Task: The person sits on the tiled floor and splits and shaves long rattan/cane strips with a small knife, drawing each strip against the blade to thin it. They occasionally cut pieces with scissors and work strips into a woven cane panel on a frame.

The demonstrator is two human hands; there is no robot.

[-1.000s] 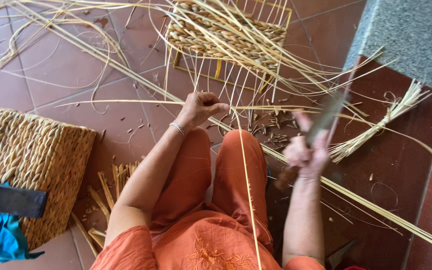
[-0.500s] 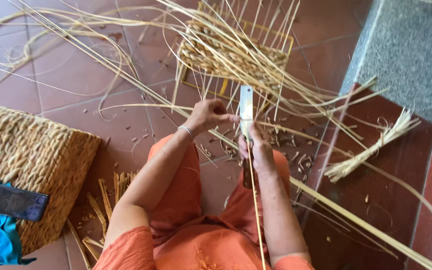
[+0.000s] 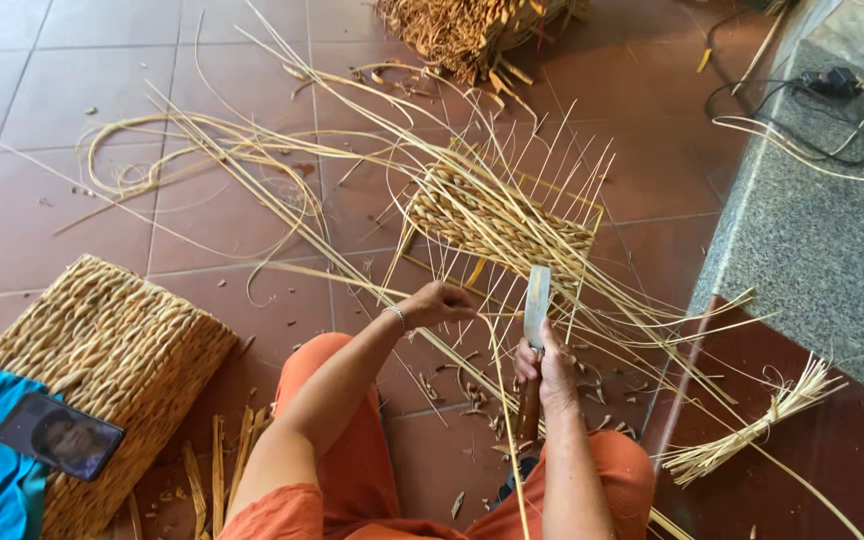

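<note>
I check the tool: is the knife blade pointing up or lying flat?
Up: the right hand holds the knife by its handle, blade away from the body.

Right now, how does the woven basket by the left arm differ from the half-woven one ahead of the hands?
The finished tan woven basket is closed all round, while the half-woven basket on a yellow frame bristles with loose upright straw spokes. The finished one lies untouched beside a phone. The half-woven one sits just beyond the left hand and the right hand, which grips a flat-bladed knife. Both share the same braided straw.
</note>
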